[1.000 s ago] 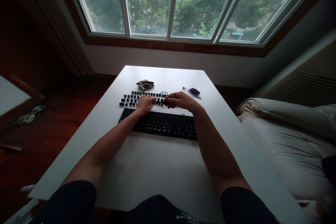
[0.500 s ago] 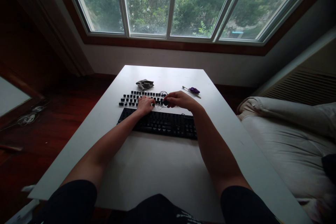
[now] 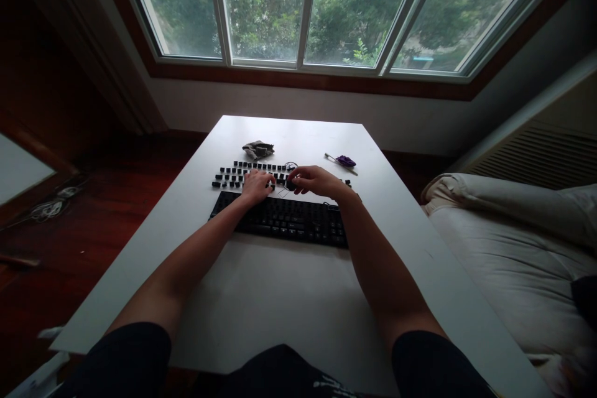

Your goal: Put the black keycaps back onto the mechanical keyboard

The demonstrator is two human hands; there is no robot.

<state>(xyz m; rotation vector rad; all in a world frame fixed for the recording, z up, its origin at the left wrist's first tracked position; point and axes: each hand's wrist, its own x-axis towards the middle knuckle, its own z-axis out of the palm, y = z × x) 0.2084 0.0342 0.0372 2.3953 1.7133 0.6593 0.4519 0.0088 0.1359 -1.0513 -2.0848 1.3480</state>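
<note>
My left hand [image 3: 256,185] is among the loose black keycaps [image 3: 254,165], its thumb and fingers curled around one small keycap [image 3: 272,187]. Close on its right, my right hand [image 3: 319,181] pinches a small dark rounded thing with thin wire loops, which looks like a keycap puller [image 3: 291,185]. One wire loop points toward my left hand, the other away from me. Just below both hands lies a black keyboard [image 3: 284,219], partly covered by my right forearm. The keycaps stand in rows beyond it, some hidden by the hands.
A crumpled grey cloth [image 3: 258,149] lies behind the keycaps. Farther right are a purple object [image 3: 346,161] and a thin stick-like brush [image 3: 330,156]. The white table [image 3: 280,298] stands before a window, with a pale padded seat [image 3: 494,249] at its right.
My right hand has shifted slightly left and its fingers have loosened a little, with the puller still in them. My left hand stays nearly in place.
</note>
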